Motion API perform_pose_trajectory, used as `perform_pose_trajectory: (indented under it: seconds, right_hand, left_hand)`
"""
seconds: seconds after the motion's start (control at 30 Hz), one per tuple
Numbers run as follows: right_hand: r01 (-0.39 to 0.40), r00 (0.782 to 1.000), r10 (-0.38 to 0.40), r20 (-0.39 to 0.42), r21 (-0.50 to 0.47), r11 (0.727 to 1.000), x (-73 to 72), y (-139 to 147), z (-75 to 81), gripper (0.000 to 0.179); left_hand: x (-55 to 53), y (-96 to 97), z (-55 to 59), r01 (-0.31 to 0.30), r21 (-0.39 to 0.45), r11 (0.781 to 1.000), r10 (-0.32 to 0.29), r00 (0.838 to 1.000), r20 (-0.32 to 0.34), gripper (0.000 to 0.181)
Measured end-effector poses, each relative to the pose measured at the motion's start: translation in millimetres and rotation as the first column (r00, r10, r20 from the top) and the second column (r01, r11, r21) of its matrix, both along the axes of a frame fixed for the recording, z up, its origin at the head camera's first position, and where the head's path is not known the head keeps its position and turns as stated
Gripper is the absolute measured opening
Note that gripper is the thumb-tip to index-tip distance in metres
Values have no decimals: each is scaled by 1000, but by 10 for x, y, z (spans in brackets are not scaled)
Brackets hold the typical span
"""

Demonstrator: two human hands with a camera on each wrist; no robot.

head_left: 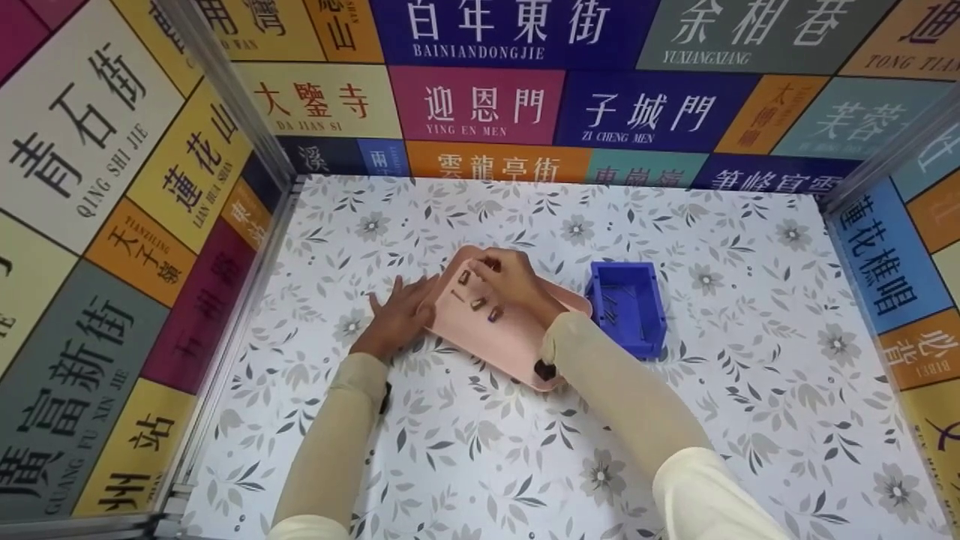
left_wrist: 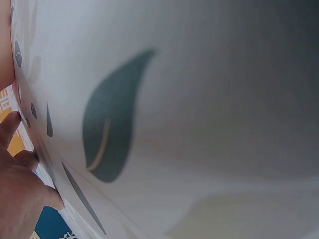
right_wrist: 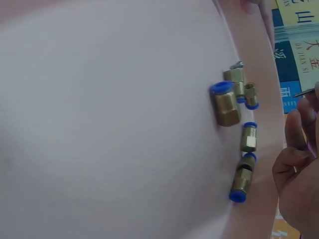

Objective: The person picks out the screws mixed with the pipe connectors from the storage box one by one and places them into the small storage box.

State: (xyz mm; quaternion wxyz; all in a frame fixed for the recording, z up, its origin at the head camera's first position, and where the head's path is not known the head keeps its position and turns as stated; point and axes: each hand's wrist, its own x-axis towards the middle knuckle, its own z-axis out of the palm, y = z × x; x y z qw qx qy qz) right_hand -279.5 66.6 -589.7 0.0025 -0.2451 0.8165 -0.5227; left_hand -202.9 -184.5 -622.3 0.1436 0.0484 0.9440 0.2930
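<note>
A pink tray [head_left: 480, 330] lies at a slant on the table. Brass push-in fittings with blue collars [right_wrist: 227, 104] stand or lie along one side of it. A small metal piece, perhaps a screw [right_wrist: 237, 65], is beside them. Over the tray's far left part, my right hand [head_left: 514, 277] pinches a thin, pointed metal piece [right_wrist: 304, 93]; its kind is unclear. My left hand [head_left: 397, 315] has its fingers spread on the table at the tray's left edge, the thumb side touching or close to the rim. In the left wrist view, the left hand's fingers [left_wrist: 25, 184] rest on the tabletop.
A blue bin [head_left: 660, 300] holding several thin dark pieces [head_left: 611, 304] stands to the right, close to the tray's corner. Panels with street names [head_left: 480, 105] wall the table at the back and both sides. A flowered cover [head_left: 465, 465] spreads over the tabletop.
</note>
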Motion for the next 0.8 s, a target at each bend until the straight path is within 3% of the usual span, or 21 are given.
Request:
perform_pose_trajectory:
  seconds: [0.4,0.63,0.8]
  right_hand:
    - [-18,1000,17,-14,-96,995,10,180,123,20]
    - [31,999,-28,24,-126,992,66,290,204,20]
    - [126,992,-122,40,-138,982,93,332,280,20]
  left_hand:
    - [-3,-19,-17,6,4,1000,-6,1000,-13,53]
    - [16,-29,-20,22,42,999,-20,999,-39,54]
    - [20,-31,-6,16,41,999,-15,999,-44,55]
